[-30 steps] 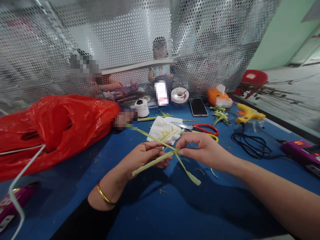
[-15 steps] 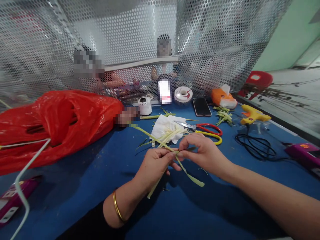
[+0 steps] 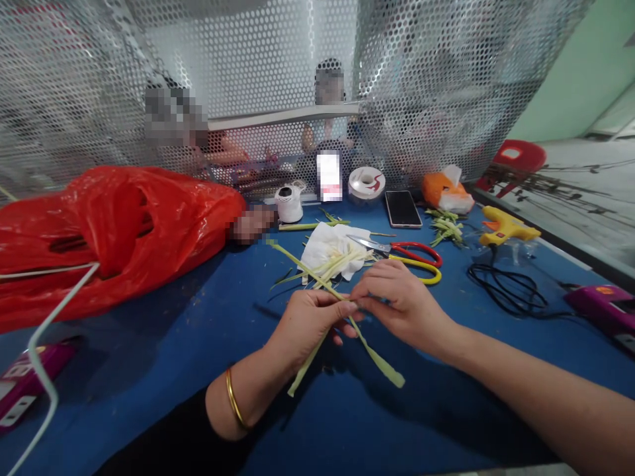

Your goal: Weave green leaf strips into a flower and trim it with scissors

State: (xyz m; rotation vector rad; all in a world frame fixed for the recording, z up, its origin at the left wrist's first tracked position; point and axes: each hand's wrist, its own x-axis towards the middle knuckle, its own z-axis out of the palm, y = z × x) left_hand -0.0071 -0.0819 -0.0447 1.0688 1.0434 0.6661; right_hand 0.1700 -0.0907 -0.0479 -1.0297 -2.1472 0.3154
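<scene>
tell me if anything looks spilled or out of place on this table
No liquid spill shows, just clutter: pale strips lie strewn across a crumpled white tissue, some past its edge, with the scissors lying partly over it, so that patch looks untidy.

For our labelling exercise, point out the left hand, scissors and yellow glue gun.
Left hand [image 3: 306, 327], head view: its back.
Scissors [image 3: 383, 249], head view: the pivot.
Yellow glue gun [image 3: 509, 229], head view: the body.

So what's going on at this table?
Someone is handling long green strips over a blue table. The left hand pinches them, and the right hand has its fingertips at the same spot, its grip partly hidden. Just beyond lie a white tissue with more strips on it and scissors.
</scene>
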